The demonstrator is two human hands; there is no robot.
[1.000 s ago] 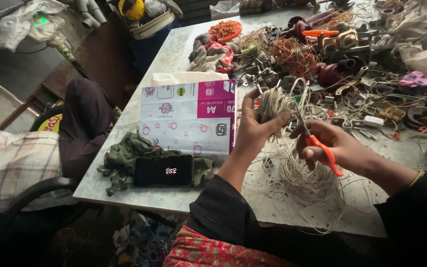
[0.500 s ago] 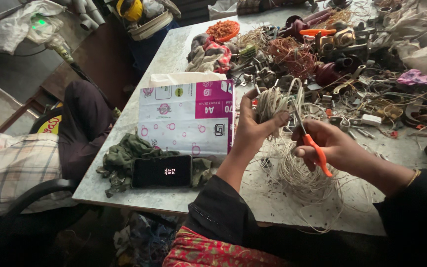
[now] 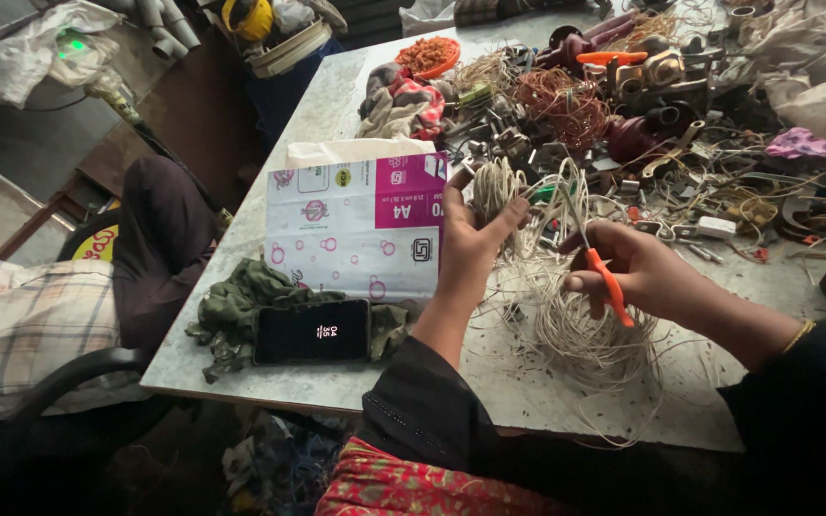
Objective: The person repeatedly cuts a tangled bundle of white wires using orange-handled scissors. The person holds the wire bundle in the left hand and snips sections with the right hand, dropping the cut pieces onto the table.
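Two hands at work over a marble-topped table. Left hand raised, fingers clenched round a small bundle of pale wire, held up off the surface, seemingly to keep the strands taut and clear of the heap. Right hand grasping orange-handled scissors, blades angled up toward the strands running from the bundle. Loose coil of the same pale wire lying on the table directly beneath both hands, touching the strands above.

Containers: orange bowl at the far edge, filled with small orange-brown pieces, kind not discernible. White and pink paper package flat beside the left hand, contents hidden. Dark phone resting on a crumpled green cloth near the table edge. Mixed metal scrap and copper wire tangle spread across the far side.
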